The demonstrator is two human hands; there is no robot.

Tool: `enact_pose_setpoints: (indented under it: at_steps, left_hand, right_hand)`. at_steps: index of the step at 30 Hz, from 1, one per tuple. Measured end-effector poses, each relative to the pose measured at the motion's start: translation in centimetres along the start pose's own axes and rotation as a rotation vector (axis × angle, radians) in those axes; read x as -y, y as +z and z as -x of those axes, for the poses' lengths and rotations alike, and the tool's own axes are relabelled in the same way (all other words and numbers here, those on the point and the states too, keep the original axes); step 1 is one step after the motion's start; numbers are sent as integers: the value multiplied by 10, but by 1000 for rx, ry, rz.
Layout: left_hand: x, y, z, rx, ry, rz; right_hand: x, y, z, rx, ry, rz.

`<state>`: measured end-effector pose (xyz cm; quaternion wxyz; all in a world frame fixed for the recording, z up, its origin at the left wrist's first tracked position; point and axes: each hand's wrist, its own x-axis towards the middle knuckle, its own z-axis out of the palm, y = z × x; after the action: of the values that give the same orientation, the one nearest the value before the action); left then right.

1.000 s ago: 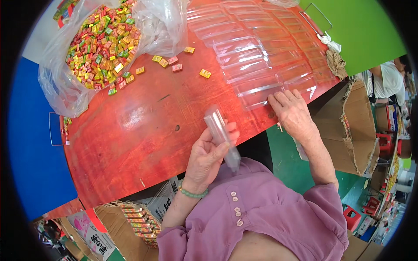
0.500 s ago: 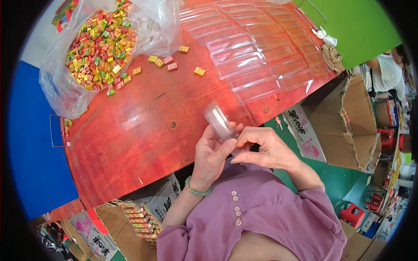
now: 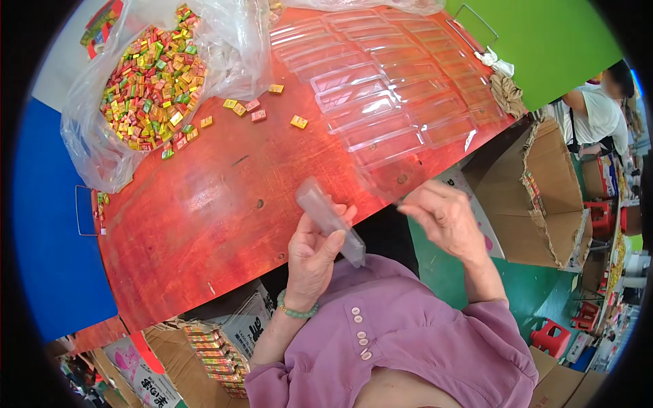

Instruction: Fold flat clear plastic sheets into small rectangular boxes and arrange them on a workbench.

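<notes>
My left hand [image 3: 314, 253] grips a stack of clear plastic trays [image 3: 331, 219], long and narrow, tilted over the table's near edge. To its right, my right hand [image 3: 443, 216] is closed in a pinch. A thin clear tray [image 3: 376, 187], blurred and hard to make out, reaches from its fingertips toward the table. Rows of similar clear trays [image 3: 371, 122] lie side by side on the red table [image 3: 204, 204], beyond my right hand.
At the far left an open plastic bag [image 3: 88, 139] holds many small wrapped sweets [image 3: 153, 88]. Several loose sweets [image 3: 258, 115] lie beside it. Cardboard boxes [image 3: 554, 197] stand right of the table, and another box with stacked packs [image 3: 214, 353] stands below left. A person [image 3: 598, 112] sits far right.
My right hand has parted from the stack and moved right, a blurred clear tray at its fingertips. My left hand with the stack has shifted slightly left and down.
</notes>
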<state>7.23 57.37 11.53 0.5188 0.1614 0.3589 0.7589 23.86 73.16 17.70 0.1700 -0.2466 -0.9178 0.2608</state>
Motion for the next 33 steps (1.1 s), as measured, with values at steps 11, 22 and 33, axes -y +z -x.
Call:
enact_pose_setpoints:
  at_steps: [11,22,33]
  left_hand:
    - [-5,4,8,-89,-2,29]
    - [-4,6,16,-95,-124,93]
    - [-5,-1,32,-136,75,-4]
  right_hand:
    - [-46,-9,-6,104,-262,666]
    - [-24,-8,-13,49,-272,626]
    - [53,45,-17,400,-112,-551]
